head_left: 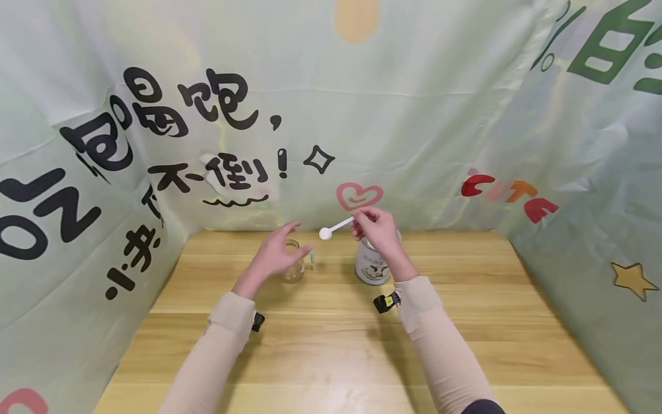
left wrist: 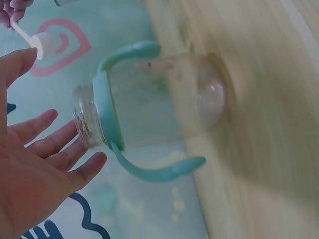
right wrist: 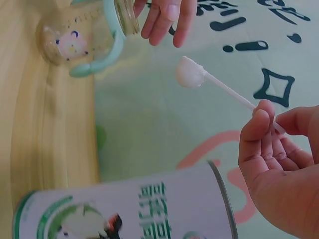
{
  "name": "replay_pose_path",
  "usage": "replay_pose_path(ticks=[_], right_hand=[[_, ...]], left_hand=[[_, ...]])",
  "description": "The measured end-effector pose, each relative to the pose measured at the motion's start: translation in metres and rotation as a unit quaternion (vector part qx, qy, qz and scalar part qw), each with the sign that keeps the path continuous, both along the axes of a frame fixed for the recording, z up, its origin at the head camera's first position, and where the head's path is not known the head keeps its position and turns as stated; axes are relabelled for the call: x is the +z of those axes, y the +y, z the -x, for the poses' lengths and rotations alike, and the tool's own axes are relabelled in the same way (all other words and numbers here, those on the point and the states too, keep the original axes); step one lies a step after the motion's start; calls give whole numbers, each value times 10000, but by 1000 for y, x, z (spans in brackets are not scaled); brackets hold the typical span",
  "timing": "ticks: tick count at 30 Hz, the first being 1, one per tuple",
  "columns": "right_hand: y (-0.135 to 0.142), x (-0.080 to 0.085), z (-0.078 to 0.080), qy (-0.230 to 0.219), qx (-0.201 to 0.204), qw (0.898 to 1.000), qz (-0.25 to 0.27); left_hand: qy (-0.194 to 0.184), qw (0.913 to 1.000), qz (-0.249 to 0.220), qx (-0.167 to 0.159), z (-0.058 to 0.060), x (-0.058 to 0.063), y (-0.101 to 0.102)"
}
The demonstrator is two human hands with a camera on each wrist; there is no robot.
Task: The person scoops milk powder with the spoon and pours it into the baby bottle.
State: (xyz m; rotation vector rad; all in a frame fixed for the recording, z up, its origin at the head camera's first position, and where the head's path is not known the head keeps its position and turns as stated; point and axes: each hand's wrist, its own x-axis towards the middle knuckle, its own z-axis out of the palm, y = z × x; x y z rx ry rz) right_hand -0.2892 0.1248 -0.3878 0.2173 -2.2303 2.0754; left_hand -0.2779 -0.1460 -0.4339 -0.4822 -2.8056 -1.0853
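Observation:
My right hand pinches the thin handle of a white measuring scoop, held in the air between bottle and can. White powder shows in the scoop's bowl in the left wrist view. Below that hand stands a white milk powder can with a cow picture and green print. My left hand, fingers spread and apart, is beside the neck of a clear baby bottle. The bottle stands upright and lidless on the table, with a mint-green collar and two handles. The left hand partly hides it in the head view.
The wooden table runs back to a pale green printed cloth, which encloses the back and both sides. A black wrist camera sits under the right wrist, another by the left.

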Motion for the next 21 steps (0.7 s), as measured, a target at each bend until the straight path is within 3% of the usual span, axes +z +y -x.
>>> replay_pose_path(ticks=[21], right_hand=[[-36, -11, -4, -72, 243, 9996, 116]], left_hand=[[-105, 9996, 31, 243, -11, -12, -32]])
